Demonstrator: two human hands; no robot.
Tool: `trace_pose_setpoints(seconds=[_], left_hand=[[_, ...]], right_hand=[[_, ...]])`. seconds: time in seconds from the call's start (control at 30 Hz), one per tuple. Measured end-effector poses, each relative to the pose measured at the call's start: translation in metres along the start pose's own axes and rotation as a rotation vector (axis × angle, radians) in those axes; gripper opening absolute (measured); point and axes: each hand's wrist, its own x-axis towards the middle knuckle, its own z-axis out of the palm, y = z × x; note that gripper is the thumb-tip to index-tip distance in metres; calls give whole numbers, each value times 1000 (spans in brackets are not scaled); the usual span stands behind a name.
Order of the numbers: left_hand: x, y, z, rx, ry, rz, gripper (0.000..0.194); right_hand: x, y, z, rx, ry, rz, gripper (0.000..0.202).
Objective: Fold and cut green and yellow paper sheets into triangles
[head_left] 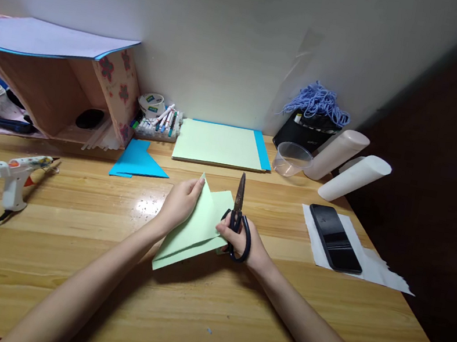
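Note:
A folded sheet of pale green paper is held above the middle of the table. My left hand grips its upper left edge, thumb on top near the pointed corner. My right hand is closed around black-handled scissors, whose blades are together and point away from me. The right thumb also rests on the right part of the green paper. Some right fingers are hidden behind the paper and handles.
Blue paper pieces and stacked green sheets lie behind my hands. A glue gun with its cord stands at left. A phone rests on white paper at right; a clear bowl stands further back.

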Motion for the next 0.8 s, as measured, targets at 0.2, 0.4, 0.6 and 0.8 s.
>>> trace_pose_setpoints(seconds=[0.2, 0.4, 0.6, 0.8], left_hand=[[0, 5, -1, -151, -83, -40, 42], [-5, 21, -18, -330, -729, -142, 34], [-12, 19, -13, -308, -1057, -175, 26], [-13, 16, -3, -373, -891, -177, 28]], right_hand=[[4, -11, -7, -159, 201, -133, 32], [8, -23, -26, -133, 365, -236, 29], [8, -26, -36, -168, 443, -334, 26], [13, -20, -37, 29, 576, -341, 28]])
